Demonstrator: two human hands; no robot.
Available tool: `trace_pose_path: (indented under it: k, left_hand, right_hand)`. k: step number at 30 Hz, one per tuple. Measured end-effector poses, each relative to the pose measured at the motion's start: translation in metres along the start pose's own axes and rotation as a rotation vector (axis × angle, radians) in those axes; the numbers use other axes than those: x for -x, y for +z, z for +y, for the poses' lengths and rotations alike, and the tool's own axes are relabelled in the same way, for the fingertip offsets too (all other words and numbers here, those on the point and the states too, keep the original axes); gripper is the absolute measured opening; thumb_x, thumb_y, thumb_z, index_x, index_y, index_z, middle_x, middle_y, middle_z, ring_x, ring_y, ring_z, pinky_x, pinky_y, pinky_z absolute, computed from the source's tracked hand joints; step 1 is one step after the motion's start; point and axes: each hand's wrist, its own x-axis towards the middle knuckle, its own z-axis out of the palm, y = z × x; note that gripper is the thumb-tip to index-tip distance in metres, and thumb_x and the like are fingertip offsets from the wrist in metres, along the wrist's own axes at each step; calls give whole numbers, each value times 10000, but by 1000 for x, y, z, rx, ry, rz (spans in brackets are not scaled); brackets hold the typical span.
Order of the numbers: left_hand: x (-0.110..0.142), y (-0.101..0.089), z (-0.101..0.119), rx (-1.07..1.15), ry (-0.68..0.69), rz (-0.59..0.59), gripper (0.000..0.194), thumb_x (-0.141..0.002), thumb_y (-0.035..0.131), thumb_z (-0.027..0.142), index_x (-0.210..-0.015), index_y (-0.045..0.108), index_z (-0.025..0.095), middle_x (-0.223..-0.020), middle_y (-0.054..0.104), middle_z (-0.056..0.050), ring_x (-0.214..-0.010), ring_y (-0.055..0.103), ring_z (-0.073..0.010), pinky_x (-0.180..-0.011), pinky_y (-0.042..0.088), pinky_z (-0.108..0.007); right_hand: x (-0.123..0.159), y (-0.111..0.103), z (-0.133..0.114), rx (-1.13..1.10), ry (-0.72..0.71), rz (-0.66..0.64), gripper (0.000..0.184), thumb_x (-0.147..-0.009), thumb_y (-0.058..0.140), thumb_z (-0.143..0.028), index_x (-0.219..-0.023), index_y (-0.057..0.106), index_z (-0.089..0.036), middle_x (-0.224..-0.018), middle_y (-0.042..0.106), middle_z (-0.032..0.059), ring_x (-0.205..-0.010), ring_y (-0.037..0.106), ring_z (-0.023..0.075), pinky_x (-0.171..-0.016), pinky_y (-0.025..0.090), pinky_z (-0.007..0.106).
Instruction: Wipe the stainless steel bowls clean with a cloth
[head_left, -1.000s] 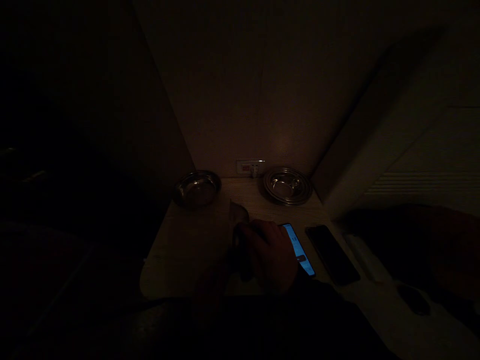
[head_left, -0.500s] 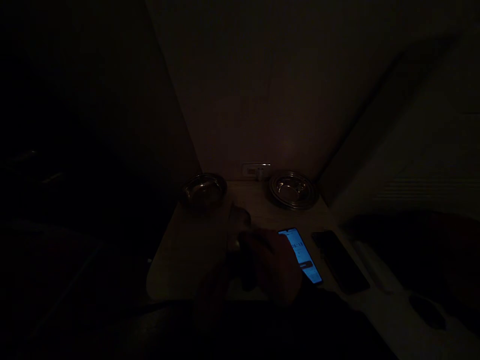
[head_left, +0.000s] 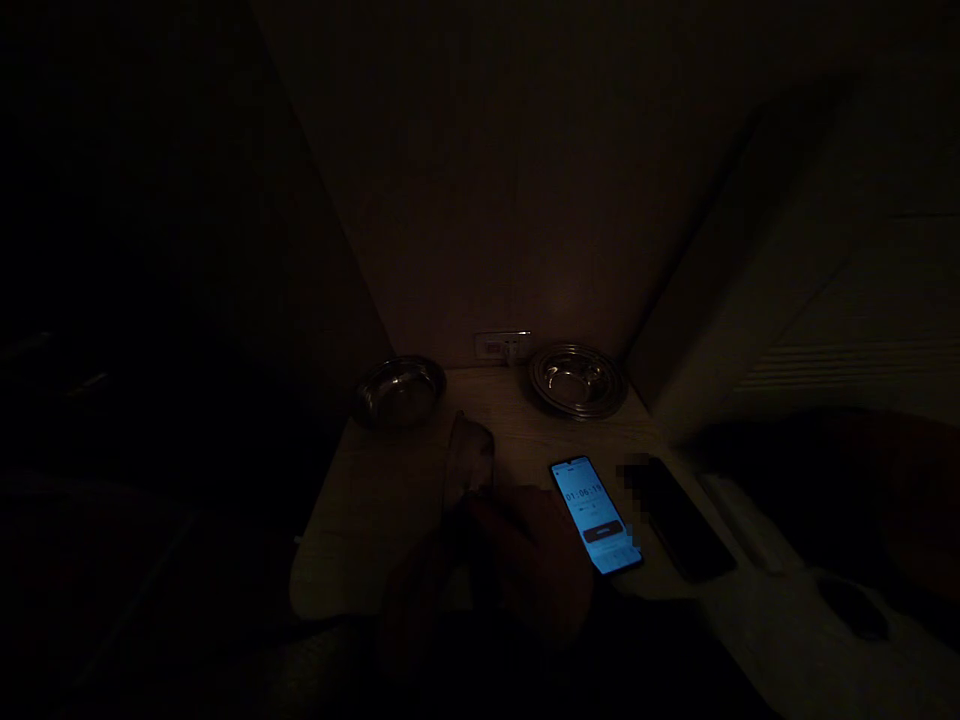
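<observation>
In deep gloom at the table's near edge my two hands are close together. My right hand (head_left: 536, 555) is closed, its fingers curled in toward the left. My left hand (head_left: 412, 585) is a dim shape, with fingers that look bent toward the right one. Just beyond the fingertips stands a dull, curved, rimmed piece (head_left: 470, 455), perhaps a small cup or part of a bag; its kind is unclear. Whatever lies between the hands is lost in shadow. A lit phone (head_left: 598, 515) showing a running timer lies right of my right hand.
A shiny metal bowl (head_left: 399, 392) stands at the table's back left, and stacked metal dishes (head_left: 577, 382) at the back right. Between them a socket plate (head_left: 502, 346) is on the wall. A dark phone-like slab (head_left: 690, 525) and a dark oval object (head_left: 853, 608) lie to the right.
The rimmed piece beyond my fingers shows more clearly and looks more upright. My right hand has shifted slightly left and down, uncovering more of the lit phone. The view has shifted a little.
</observation>
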Motion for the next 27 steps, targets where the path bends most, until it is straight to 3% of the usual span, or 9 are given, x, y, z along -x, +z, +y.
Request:
trace_pose_path:
  k: [7,9,11,16,19,27]
  left_hand:
    - [-3,-4,0,39,0,61,311,-889,503,383,-1023,607,122,-997,632,-65,-867,614,-158,-778,512,-348]
    - [-3,-5,0,44,-4,66,306,-889,505,380,-1012,608,120,-978,634,-61,-846,615,-152,-760,515,-337]
    - [-3,-5,-1,50,-6,70,308,-889,504,381,-1012,607,118,-966,635,-59,-830,616,-147,-747,518,-330]
    - [-2,-3,-5,56,-5,81,310,-890,503,380,-1023,601,117,-968,631,-61,-830,614,-147,-743,518,-331]
    - [-2,-5,-6,54,1,86,313,-889,507,374,-1045,594,118,-993,623,-63,-851,611,-157,-750,518,-337]
    - [-7,-10,-4,47,12,102,303,-890,506,369,-1034,595,118,-977,622,-59,-828,609,-148,-727,521,-321]
  right_hand:
    - [3,6,1,-13,51,8,268,-886,501,-176,-1106,641,-238,-951,640,85,-820,570,200,-651,459,324]
    - [5,8,3,-96,23,-6,283,-891,484,-177,-1132,626,-225,-978,636,89,-859,580,203,-685,477,333]
    - [6,11,6,-155,94,-21,307,-898,459,-166,-1162,609,-208,-1007,625,97,-887,584,203,-710,491,337]
    - [7,17,11,-179,90,12,304,-902,486,-205,-1172,611,-269,-1077,608,83,-953,574,206,-762,500,350]
    - [6,19,13,-269,170,-7,311,-915,434,-190,-1166,613,-232,-1015,616,83,-902,594,188,-764,517,341]
    - [9,23,8,-314,185,6,314,-915,436,-185,-1169,614,-231,-1037,609,94,-928,593,200,-763,518,349]
